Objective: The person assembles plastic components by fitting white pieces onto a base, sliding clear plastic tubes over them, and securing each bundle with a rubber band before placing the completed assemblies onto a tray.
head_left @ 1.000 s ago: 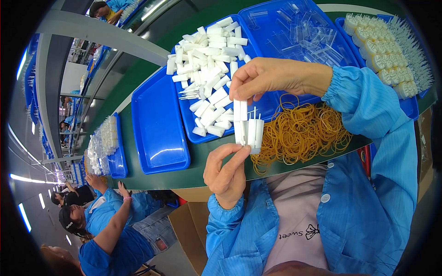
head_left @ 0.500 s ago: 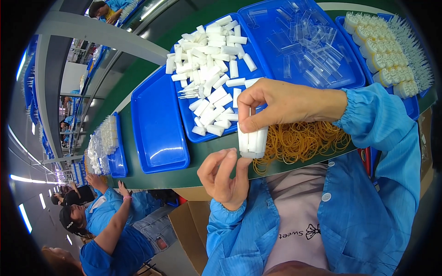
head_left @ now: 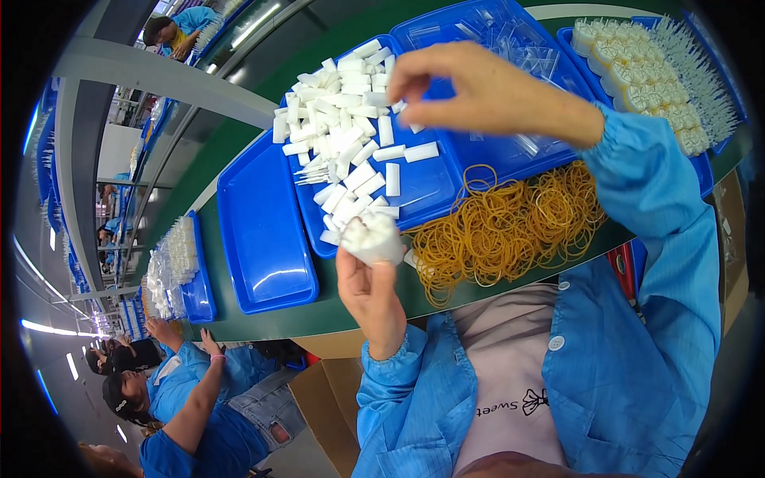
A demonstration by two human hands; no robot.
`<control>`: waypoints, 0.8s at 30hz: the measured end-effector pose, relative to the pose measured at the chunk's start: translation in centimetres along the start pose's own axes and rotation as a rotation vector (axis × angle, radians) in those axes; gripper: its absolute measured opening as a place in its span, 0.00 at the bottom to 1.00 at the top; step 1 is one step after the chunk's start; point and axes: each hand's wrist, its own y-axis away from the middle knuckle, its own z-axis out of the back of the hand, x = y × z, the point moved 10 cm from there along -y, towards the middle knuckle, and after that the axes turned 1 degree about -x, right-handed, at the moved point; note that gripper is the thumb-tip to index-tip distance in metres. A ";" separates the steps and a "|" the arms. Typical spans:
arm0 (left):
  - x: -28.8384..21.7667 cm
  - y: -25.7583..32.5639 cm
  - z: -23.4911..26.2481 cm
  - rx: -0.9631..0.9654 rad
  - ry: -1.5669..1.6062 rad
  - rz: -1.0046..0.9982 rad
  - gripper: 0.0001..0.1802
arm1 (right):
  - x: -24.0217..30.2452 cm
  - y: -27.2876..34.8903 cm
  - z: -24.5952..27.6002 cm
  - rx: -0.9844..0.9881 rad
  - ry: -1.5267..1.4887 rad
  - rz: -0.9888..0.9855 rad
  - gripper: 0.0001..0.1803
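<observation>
My left hand [head_left: 371, 299] is closed round a bundle of short white tubes [head_left: 372, 239], held upright at the front edge of the white-piece tray. The bundle's ends face up, and a pale sleeve seems to wrap it. Over the border between two blue trays hovers my right hand [head_left: 470, 89], blurred, thumb and fingers curved toward each other. White shows at its fingertips; whether it grips a piece there I cannot tell. Beneath and left of it, loose white tubes [head_left: 327, 119] are heaped in a blue tray [head_left: 426, 179].
A pile of tan rubber bands [head_left: 510, 227] lies near the table's front edge. Clear plastic sleeves [head_left: 518, 48] fill the far blue tray. White bundles [head_left: 637, 80] stand in the right tray. Another blue tray [head_left: 267, 231] sits left; co-workers [head_left: 207, 390] are beyond it.
My right hand has left the bundle and moved up and away over the trays. My left hand has taken the bundle, now further left and tipped with its ends up.
</observation>
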 end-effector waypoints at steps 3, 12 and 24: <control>0.8 -0.5 0.7 -0.030 0.422 0.127 0.30 | -4.7 1.6 1.0 0.119 0.564 -0.063 0.07; 3.1 -0.3 -0.7 0.089 0.994 0.366 0.30 | -4.4 4.0 -2.5 0.089 0.931 0.283 0.06; -0.8 0.9 0.5 -0.079 -0.084 -0.252 0.30 | 5.5 1.3 -3.2 0.050 -0.420 -0.041 0.09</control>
